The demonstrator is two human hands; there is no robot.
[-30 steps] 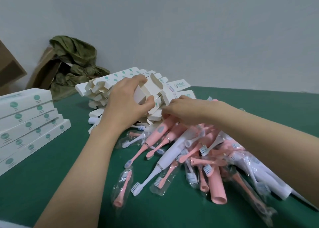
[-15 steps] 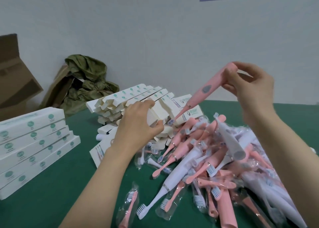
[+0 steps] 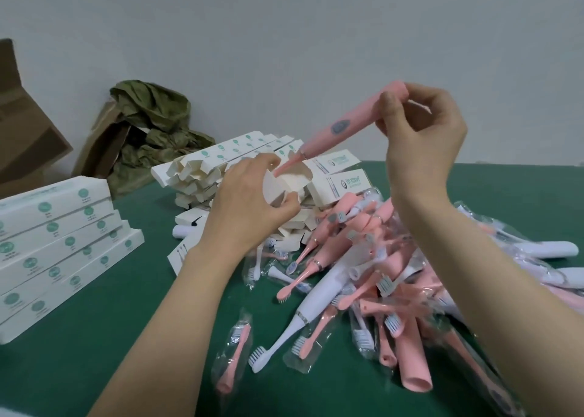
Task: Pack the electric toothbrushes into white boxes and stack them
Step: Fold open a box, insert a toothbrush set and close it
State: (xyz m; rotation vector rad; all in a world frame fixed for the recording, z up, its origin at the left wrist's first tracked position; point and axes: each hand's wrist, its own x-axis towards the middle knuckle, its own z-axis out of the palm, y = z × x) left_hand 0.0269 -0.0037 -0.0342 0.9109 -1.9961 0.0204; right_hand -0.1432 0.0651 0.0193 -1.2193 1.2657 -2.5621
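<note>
**Pink brush going thin end first into an open carton**

Above the far edge of the heap of loose toothbrushes (image 3: 363,274): one pink toothbrush (image 3: 344,129), slanted, thin end down and to the left. Pinched at the thick butt end by the right hand (image 3: 420,138), thumb and fingertips curled round the barrel. Thin tip right at the mouth of an open white box (image 3: 294,179), just beyond the heap's far-left corner. Touching the flap or already inside: hard to tell. Box gripped by the left hand (image 3: 249,208), fingers wrapped round its body, thumb near the spread flaps.

Behind that same corner of the heap, a pile of empty boxes (image 3: 221,160) with flaps open. Well to the left of the heap, a stack of closed white boxes (image 3: 60,249) on the green table (image 3: 110,337).

Handling, by the look of it:
- **Brush:** probably light, rigid and smooth, so a little slippery. Tapered too, and therefore likely to slide out of a loose pinch.
- **Where to hold:** best taken at the wide lower barrel, as here, leaving the slim neck free to lead into the opening.
- **Weak point:** neck likely the frailest part, so no levering against the cardboard edge.
- **Box:** thin card, easily crushed. Light squeeze on the sides only, keeping the mouth square.
</note>
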